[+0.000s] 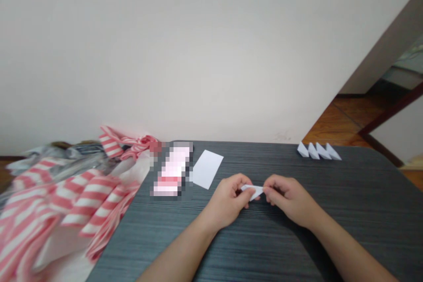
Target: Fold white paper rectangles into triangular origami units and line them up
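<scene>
A small folded piece of white paper [253,191] is pinched between both hands just above the dark table [330,229]. My left hand [228,200] grips its left end with curled fingers. Closed on its right end is my right hand [287,198]. A flat white paper rectangle [207,168] lies on the table just behind my left hand. Several folded white paper triangles [319,150] stand in a row at the far right edge of the table.
A blurred-out pink and white object [172,169] lies left of the paper rectangle. Red-and-white striped plastic bags [66,202] are heaped off the table's left side. A white wall stands behind, with wooden floor [340,123] at the right.
</scene>
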### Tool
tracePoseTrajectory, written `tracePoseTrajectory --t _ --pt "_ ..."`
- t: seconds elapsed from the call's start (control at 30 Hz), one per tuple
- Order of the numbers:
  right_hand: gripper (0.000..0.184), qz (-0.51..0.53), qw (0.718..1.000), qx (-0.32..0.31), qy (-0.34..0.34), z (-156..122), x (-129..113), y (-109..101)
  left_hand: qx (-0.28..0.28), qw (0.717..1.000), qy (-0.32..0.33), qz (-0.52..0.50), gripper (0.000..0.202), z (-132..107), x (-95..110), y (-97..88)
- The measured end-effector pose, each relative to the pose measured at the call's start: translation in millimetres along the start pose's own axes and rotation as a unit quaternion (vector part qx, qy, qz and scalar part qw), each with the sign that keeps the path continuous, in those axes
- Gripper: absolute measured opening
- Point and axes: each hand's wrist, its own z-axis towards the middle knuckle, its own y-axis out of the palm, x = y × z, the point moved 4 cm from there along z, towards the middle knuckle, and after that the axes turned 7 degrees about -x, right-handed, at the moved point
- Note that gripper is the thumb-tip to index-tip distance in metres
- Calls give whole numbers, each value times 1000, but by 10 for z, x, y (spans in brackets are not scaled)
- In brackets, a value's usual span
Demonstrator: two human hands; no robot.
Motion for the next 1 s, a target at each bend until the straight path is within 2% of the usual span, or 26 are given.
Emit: tracePoseTrajectory --t 0.43,1.0 --pt "19 1 1000 -15 12 18 -44 1 -11 1000 6 24 20 -11 39 9" --pt "19 -59 998 6 -32 24 -105 -18 -21 1000 9 16 18 -10 73 35"
